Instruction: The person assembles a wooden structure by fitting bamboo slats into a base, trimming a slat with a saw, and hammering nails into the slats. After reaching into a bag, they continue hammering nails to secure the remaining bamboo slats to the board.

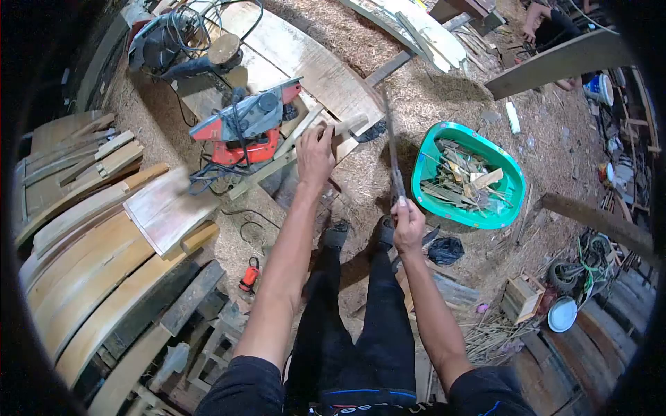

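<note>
Plenty of pale shavings cover the floor (562,166), which spreads beneath everything. Broad, curved boards (90,270) are ranged along the left side, and a long pale board (305,52) reaches from the top of the view towards the middle. At the upper right, part of another person (548,28) shows, with a bare arm and dark clothing. The green basin (517,188), right of centre, holds wood scraps (461,173) in a loose heap. Left of centre sits a red and grey power tool (260,118) with a dark cord looped over it; a second power tool (166,52) lies near the top left. The long thin tool (393,142) stands out between the pale board and the basin, its lower end clenched in the right grip (408,225), its narrow length pointing away from the wearer. The left grip (316,151) rests with bent fingers on a narrow wooden piece (350,125), beside the red and grey power tool; whether the fingers close around the wood, I cannot tell. A crumpled black bag (445,250) lies just below the basin. Smaller still are a red device (249,276) on the floor beside the left forearm and a white bottle-like object (513,118) above the basin.
</note>
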Demonstrator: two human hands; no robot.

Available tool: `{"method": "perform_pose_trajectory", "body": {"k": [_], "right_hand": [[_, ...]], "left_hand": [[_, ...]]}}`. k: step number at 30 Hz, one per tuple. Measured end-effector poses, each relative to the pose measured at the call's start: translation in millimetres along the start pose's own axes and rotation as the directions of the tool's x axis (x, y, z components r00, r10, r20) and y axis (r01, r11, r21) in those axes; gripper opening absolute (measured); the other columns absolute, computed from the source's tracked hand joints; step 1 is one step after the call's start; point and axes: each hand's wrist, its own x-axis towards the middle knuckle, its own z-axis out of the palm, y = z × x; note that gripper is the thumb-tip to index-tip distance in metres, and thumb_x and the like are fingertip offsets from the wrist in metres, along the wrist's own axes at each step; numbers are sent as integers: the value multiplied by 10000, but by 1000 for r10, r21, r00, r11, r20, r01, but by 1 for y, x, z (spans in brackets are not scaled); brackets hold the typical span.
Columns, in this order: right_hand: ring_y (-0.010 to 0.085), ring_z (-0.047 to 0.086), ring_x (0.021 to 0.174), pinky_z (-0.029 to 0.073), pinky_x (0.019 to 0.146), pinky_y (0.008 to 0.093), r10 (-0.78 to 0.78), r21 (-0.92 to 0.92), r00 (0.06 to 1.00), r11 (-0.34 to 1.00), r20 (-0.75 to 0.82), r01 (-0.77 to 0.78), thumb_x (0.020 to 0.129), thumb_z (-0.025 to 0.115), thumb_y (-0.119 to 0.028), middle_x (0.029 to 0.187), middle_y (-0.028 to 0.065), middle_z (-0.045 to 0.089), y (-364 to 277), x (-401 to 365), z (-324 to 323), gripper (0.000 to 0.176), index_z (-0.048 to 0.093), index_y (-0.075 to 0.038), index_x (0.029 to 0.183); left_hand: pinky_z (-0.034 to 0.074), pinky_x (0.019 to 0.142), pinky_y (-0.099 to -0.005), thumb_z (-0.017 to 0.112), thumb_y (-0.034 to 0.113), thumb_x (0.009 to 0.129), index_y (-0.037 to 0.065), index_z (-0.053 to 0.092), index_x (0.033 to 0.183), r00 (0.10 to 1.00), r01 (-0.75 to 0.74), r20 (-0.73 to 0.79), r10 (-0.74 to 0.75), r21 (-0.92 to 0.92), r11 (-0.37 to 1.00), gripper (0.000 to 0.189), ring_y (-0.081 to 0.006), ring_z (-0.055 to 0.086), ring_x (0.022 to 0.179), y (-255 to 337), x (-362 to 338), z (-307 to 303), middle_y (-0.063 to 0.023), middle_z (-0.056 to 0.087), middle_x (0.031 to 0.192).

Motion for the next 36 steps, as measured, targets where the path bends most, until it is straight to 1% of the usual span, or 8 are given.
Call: {"method": "perform_pose_trajectory", "body": {"k": [2, 5, 10, 14, 17, 23, 32, 36], "right_hand": [[55, 408, 632, 335, 564, 246, 56, -48, 996, 997, 65, -53, 1000, 519, -268, 652, -46, 458, 5, 12, -8, 354, 534, -56, 717], [59, 414, 634, 334, 564, 249, 72, -121, 989, 991, 132, -56, 999, 517, -274, 652, -40, 464, 12, 31, -20, 362, 539, -50, 716], [63, 411, 625, 334, 561, 259, 56, -135, 978, 990, 203, -29, 998, 519, -279, 637, -40, 451, 21, 57, -31, 367, 538, -45, 715], [62, 394, 626, 323, 558, 264, 137, -151, 963, 983, 234, -103, 997, 529, -283, 631, -41, 436, 29, 67, -35, 372, 533, -46, 709], [58, 377, 611, 303, 546, 261, 86, -141, 968, 989, 235, -54, 995, 534, -281, 619, -50, 416, 33, 69, -36, 375, 524, -45, 704], [52, 347, 601, 287, 522, 272, 98, -170, 956, 984, 277, -51, 992, 544, -261, 605, -50, 379, 34, 71, -47, 369, 517, -38, 699], [42, 364, 589, 284, 526, 257, 85, -187, 958, 982, 275, -33, 1013, 514, -270, 612, -60, 424, 24, 78, -34, 390, 510, -58, 685], [45, 369, 583, 286, 519, 263, 127, -225, 955, 972, 266, -67, 1009, 512, -275, 603, -52, 423, 23, 65, -37, 403, 515, -53, 672]], "left_hand": [[334, 1030, -450, 659, 84, 799, 74, 614, 1237, 999, 27, -22, -28, -36, 999, 440, -279, 514, 1187, 11, 2, 10, -108, 584, 1195], [327, 1026, -481, 655, 117, 858, 72, 619, 1214, 990, 84, -109, -92, -71, 994, 360, -292, 528, 1150, 43, 13, 25, -105, 567, 1199], [266, 1041, -485, 701, 120, 822, 160, 666, 1117, 968, 116, -208, -140, -123, 986, 300, -240, 550, 1104, 60, 24, 60, -42, 582, 1166], [280, 1012, -476, 730, 125, 771, 168, 684, 1047, 972, 89, -211, -99, -56, 994, 283, -235, 558, 1088, 54, 23, 67, -25, 596, 1140], [275, 1008, -488, 717, 147, 784, 187, 677, 1060, 972, 141, -175, -158, -105, 984, 282, -228, 549, 1098, 59, 25, 64, -32, 593, 1153], [284, 990, -468, 719, 199, 796, 181, 683, 1061, 970, 164, -174, -169, -42, 986, 268, -236, 544, 1111, 60, 26, 67, -36, 592, 1160], [288, 985, -457, 709, 199, 773, 186, 677, 1089, 977, 152, -148, -152, -16, 988, 317, -249, 539, 1135, 60, 26, 67, -47, 585, 1209], [290, 990, -466, 709, 212, 749, 194, 675, 1090, 982, 160, -105, -158, 9, 987, 343, -248, 532, 1146, 61, 27, 64, -46, 570, 1229]]}}
